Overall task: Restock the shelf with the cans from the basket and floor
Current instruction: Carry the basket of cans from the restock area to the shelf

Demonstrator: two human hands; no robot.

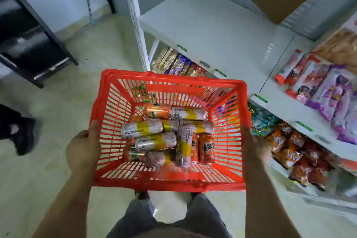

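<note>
Gripping the red basket [170,85] by its side rims: left hand [83,150] has its thumb over the left rim, fingers hidden beneath; right hand [255,145] is clamped on the right rim, fingers curled out of sight under it. Basket is held in the air above the floor [67,102], its bottom covered with cans [166,133] lying on their sides, silver-yellow and orange. White shelf [212,31] stands just beyond, upper board bare at its left end, snack packets [318,87] further right and below.

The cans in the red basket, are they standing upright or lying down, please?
Lying down: the cans rest on their sides, piled across the basket floor.
</note>
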